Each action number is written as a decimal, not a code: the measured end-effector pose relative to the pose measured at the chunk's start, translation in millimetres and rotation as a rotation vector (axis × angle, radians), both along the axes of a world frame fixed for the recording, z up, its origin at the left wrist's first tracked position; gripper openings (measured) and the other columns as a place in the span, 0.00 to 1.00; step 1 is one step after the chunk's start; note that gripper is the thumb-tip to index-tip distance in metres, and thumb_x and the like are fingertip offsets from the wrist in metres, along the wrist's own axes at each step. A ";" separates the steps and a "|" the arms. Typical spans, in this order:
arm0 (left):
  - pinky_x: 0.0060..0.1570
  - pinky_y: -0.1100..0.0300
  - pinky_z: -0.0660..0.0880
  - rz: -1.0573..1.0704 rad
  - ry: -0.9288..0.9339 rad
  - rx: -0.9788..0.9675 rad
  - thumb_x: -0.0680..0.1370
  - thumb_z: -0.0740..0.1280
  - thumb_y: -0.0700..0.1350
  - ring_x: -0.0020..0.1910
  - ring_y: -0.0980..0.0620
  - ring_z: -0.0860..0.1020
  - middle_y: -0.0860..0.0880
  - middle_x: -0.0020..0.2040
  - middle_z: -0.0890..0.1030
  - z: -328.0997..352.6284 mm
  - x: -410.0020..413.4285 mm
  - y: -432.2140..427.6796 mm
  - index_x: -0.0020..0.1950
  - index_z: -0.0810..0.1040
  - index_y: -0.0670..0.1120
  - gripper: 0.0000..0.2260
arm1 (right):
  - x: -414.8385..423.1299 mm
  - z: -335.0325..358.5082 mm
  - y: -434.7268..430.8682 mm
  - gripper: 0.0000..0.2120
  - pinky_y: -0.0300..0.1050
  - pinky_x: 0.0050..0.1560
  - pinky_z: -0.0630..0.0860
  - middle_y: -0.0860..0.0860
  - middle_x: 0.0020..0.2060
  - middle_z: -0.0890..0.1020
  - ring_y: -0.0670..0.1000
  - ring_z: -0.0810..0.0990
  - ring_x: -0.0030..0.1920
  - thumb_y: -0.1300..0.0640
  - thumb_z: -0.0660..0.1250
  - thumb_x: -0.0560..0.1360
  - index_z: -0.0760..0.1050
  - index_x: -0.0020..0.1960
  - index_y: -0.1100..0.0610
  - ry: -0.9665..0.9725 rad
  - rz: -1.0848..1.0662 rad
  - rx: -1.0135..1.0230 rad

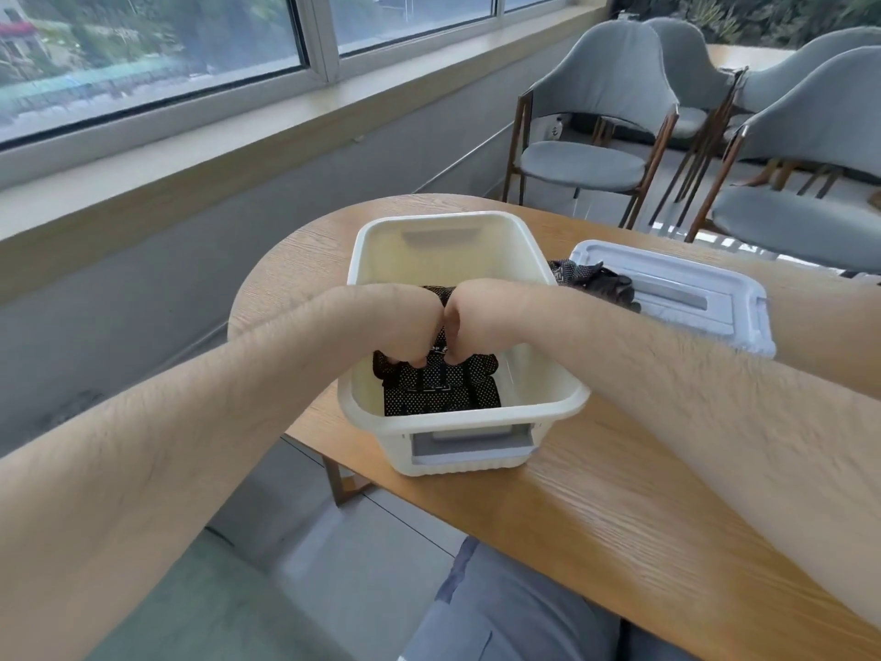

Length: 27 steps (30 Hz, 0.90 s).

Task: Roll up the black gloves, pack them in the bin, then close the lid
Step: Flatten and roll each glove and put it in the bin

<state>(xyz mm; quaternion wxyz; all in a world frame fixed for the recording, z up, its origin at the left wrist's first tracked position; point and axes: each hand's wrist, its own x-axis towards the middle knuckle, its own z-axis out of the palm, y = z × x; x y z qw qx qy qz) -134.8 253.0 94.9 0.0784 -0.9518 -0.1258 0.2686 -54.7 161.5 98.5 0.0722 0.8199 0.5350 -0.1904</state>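
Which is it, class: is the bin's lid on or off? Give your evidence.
Off. The bin is open on top, black gloves visible inside, and the lid lies flat on the table beside it.

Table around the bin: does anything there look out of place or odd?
One loose glove lies outside the bin, crumpled on the end of the lid nearest it, not yet packed. The lid rests on the table. The left hand and right hand grip the packed gloves inside.
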 end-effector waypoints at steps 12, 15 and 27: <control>0.41 0.54 0.70 -0.007 -0.641 -0.044 0.77 0.62 0.42 0.41 0.45 0.72 0.51 0.36 0.72 34.2 18.2 -6.2 0.35 0.70 0.49 0.10 | 31.4 31.0 -37.8 0.16 0.50 0.47 0.77 0.47 0.43 0.82 0.57 0.79 0.48 0.47 0.55 0.75 0.80 0.44 0.52 -0.226 -0.004 0.532; 0.42 0.57 0.63 -0.072 -0.853 -0.162 0.79 0.62 0.42 0.45 0.47 0.72 0.51 0.46 0.75 45.1 38.9 -32.8 0.42 0.74 0.47 0.06 | 56.5 42.2 -71.3 0.13 0.50 0.50 0.72 0.49 0.43 0.78 0.57 0.77 0.51 0.50 0.59 0.78 0.78 0.44 0.55 -0.162 -0.115 0.693; 0.60 0.50 0.77 -0.092 -0.231 0.026 0.80 0.69 0.47 0.58 0.43 0.80 0.46 0.53 0.79 18.3 194.4 -88.9 0.62 0.78 0.44 0.13 | 144.3 -30.7 -119.0 0.12 0.50 0.52 0.72 0.54 0.58 0.80 0.61 0.77 0.60 0.53 0.60 0.82 0.77 0.61 0.54 -0.244 -0.435 0.553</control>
